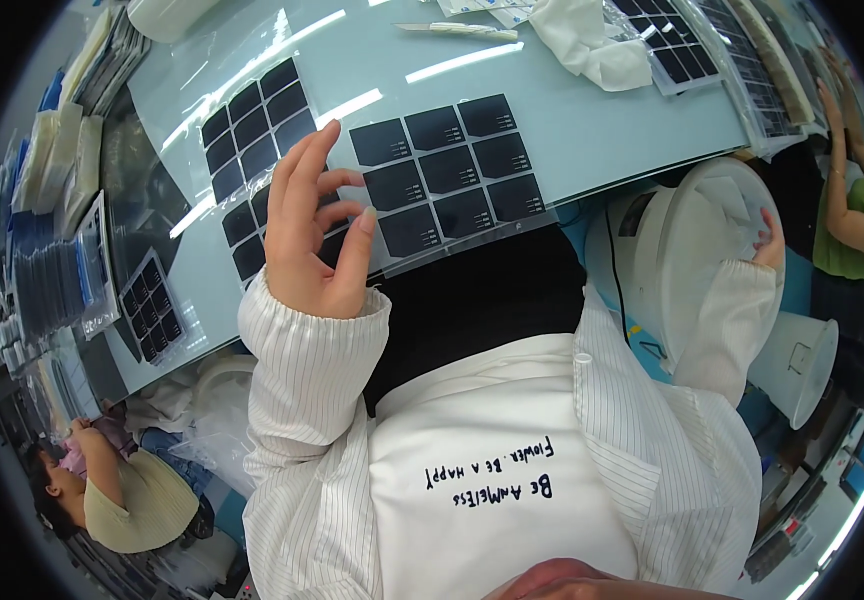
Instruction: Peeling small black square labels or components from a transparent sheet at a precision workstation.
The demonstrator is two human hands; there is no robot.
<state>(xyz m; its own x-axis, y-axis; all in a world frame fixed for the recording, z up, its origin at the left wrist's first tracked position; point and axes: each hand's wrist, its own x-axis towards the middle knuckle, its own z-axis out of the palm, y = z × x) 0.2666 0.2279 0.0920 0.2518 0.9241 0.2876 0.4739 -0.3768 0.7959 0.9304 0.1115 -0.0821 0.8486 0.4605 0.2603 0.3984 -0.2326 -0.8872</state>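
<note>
My left hand is over the glass-topped table, its fingers and thumb spread. It is beside the left edge of a clear sheet with dark rectangular panels, which lies near the table's front edge. Under and beyond this hand lie more sheets of dark panels, partly covered by it. Far to the right, my right hand is at the mouth of a large white bin. Its fingers look apart, and I see nothing in them.
A craft knife and a crumpled white cloth lie at the back of the table. Stacked sheets stand at left. A smaller white bin is at right. Other people sit at both sides.
</note>
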